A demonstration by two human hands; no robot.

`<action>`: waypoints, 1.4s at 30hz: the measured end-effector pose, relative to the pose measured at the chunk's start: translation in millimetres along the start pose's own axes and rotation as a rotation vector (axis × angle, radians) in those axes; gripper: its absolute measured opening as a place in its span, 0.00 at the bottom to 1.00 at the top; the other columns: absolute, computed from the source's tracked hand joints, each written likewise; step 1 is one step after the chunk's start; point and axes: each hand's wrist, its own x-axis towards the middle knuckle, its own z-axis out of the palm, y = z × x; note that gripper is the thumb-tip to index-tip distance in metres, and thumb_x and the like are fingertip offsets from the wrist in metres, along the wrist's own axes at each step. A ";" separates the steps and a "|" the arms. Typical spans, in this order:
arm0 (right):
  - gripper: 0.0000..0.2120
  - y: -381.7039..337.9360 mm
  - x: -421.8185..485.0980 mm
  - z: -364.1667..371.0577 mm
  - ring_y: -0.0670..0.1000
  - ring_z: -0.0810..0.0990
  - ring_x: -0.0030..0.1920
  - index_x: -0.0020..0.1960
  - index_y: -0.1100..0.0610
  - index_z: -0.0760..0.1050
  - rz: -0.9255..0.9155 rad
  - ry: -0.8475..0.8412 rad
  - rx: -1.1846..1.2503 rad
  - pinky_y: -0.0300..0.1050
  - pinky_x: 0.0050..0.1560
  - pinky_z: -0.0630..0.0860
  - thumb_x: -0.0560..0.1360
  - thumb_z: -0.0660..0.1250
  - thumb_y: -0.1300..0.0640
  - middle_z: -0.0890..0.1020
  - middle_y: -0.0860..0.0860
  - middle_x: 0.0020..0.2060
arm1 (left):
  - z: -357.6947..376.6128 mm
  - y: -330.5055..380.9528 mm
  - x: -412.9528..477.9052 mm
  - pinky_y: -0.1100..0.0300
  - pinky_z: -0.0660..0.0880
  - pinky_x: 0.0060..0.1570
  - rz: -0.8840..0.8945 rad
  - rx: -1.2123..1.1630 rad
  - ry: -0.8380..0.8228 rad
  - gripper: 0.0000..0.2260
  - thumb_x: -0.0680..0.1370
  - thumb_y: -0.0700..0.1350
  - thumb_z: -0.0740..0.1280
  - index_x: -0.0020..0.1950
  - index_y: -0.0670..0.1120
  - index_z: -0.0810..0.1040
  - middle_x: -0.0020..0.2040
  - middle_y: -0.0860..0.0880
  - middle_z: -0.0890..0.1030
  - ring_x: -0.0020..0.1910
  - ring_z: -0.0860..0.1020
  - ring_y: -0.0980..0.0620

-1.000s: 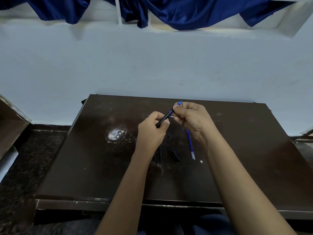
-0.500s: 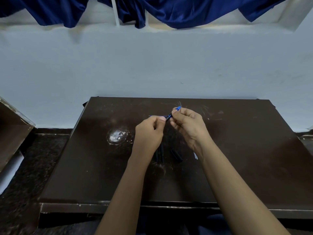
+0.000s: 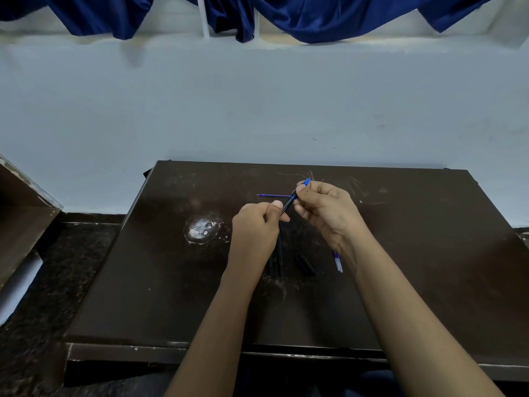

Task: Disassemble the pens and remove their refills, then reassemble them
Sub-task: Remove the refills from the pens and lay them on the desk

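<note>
Over the middle of the dark brown table [image 3: 415, 253], both hands grip one black pen [image 3: 289, 204] with a blue end, slanted up to the right. My right hand [image 3: 323, 209] pinches its upper blue end. My left hand [image 3: 256, 227] holds its lower end. A thin blue refill [image 3: 270, 195] lies on the table behind the hands. Dark pen barrels [image 3: 278, 255] lie below my left hand. A black pen cap [image 3: 305, 264] rests beside them. Another blue refill [image 3: 337, 261] shows partly under my right wrist.
A white scuffed patch [image 3: 201, 228] marks the table left of the hands. A pale wall [image 3: 257, 104] rises just behind the table, with blue curtains [image 3: 315, 15] above. Another brown tabletop edge [image 3: 25, 207] stands at the left over dark speckled floor [image 3: 57, 282].
The pen dipped nearly flat between my hands half a second ago and is tilted up again now. The blue refill by my right wrist has become mostly covered by my forearm.
</note>
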 end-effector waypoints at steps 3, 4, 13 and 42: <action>0.03 1.7 1.9 0.4 0.44 0.79 0.37 0.44 0.58 0.79 0.005 -0.006 0.007 0.38 0.42 0.77 0.75 0.68 0.63 0.80 0.50 0.35 | 2.8 -5.3 0.6 0.68 0.69 0.38 0.025 -0.086 0.036 0.08 0.77 0.51 0.65 0.42 0.49 0.77 0.43 0.47 0.81 0.42 0.79 0.53; 0.03 2.0 2.3 0.6 0.44 0.79 0.37 0.43 0.58 0.79 0.004 -0.011 0.011 0.38 0.42 0.77 0.75 0.68 0.63 0.80 0.50 0.35 | 3.9 -4.5 0.6 0.68 0.69 0.38 0.011 -0.126 0.039 0.07 0.77 0.51 0.66 0.42 0.49 0.75 0.43 0.48 0.81 0.42 0.79 0.53; 0.04 2.1 3.8 2.9 0.45 0.78 0.38 0.44 0.59 0.79 0.010 -0.037 0.049 0.36 0.41 0.78 0.75 0.67 0.64 0.80 0.51 0.38 | 6.0 -4.4 2.8 0.77 0.67 0.36 0.033 -0.090 0.055 0.05 0.77 0.48 0.67 0.42 0.51 0.78 0.44 0.50 0.81 0.39 0.76 0.59; 0.04 1.4 -0.6 5.9 0.46 0.79 0.34 0.43 0.59 0.78 0.014 -0.083 0.028 0.34 0.38 0.78 0.76 0.67 0.65 0.81 0.51 0.34 | 4.6 4.7 2.3 0.79 0.67 0.29 -0.134 -0.151 -0.016 0.21 0.83 0.52 0.53 0.43 0.46 0.83 0.34 0.55 0.80 0.26 0.76 0.60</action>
